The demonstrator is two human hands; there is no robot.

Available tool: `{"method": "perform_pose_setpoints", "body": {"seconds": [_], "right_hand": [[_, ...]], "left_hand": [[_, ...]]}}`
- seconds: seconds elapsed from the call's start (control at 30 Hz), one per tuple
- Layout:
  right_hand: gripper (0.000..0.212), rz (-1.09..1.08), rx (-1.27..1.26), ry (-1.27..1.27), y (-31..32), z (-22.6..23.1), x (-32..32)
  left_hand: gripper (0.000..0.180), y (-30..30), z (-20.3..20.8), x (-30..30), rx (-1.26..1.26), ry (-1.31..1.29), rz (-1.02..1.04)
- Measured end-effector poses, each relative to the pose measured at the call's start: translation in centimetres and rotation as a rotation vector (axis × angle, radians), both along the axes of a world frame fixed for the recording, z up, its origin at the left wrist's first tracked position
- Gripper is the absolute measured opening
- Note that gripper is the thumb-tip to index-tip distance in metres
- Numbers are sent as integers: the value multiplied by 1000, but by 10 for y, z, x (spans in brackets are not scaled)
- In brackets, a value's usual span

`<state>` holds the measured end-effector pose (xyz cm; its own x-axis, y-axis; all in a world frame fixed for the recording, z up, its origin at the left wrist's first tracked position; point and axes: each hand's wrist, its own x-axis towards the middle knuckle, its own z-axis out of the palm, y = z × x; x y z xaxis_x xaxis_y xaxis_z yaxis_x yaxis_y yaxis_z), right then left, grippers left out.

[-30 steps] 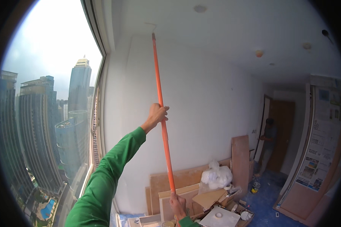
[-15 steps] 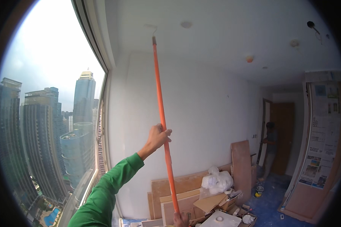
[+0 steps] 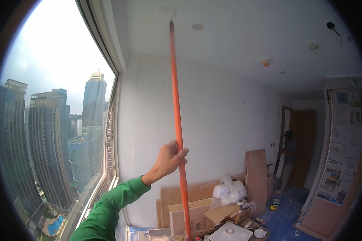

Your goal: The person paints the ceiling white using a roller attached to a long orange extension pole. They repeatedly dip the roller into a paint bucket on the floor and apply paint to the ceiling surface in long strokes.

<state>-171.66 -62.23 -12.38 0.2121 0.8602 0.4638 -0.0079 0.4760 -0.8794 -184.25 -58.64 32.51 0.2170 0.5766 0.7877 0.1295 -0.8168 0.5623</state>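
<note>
My left hand (image 3: 171, 158), in a green sleeve, is wrapped round the long orange pole (image 3: 175, 84) of a paint roller, about midway along the part in view. The pole stands nearly upright, leaning slightly left at its top. Its dark upper end meets a bent wire frame (image 3: 173, 15), and the pale roller head (image 3: 167, 9) is against the white ceiling (image 3: 237, 36), hard to make out against it. The pole's lower end runs down to the picture's bottom edge. My right hand does not show there now.
A large window (image 3: 56, 60) with towers outside fills the left. Boards (image 3: 189, 193), a white plastic bag (image 3: 230, 190) and scattered boxes lie along the wall below. A paint can (image 3: 274, 204) stands on blue floor covering (image 3: 283, 217). Another person (image 3: 288, 156) stands by a brown door (image 3: 302, 148).
The roller head has moved up and slightly right in the picture, across the ceiling. My left hand is lower, still round the pole. My right hand, earlier on the pole's lower end, has dropped from view.
</note>
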Motion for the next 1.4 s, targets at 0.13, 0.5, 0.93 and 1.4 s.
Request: {"method": "perform_pose_setpoints", "body": {"seconds": [0.13,0.5,0.93,1.4], "right_hand": [[45,25,-5,-9,-3,-15,-4],[43,132,32,-38,13,-39,-23],[50,273,1,-6,51,4,-92],[54,88,-28,-138,64,63,-130]], "left_hand": [[22,-3,-13,0,-11,-46,-22],[23,13,-22,-37,31,-101,71],[23,84,-9,-93,67,-124,244],[25,126,25,-124,-41,-159,296]]}}
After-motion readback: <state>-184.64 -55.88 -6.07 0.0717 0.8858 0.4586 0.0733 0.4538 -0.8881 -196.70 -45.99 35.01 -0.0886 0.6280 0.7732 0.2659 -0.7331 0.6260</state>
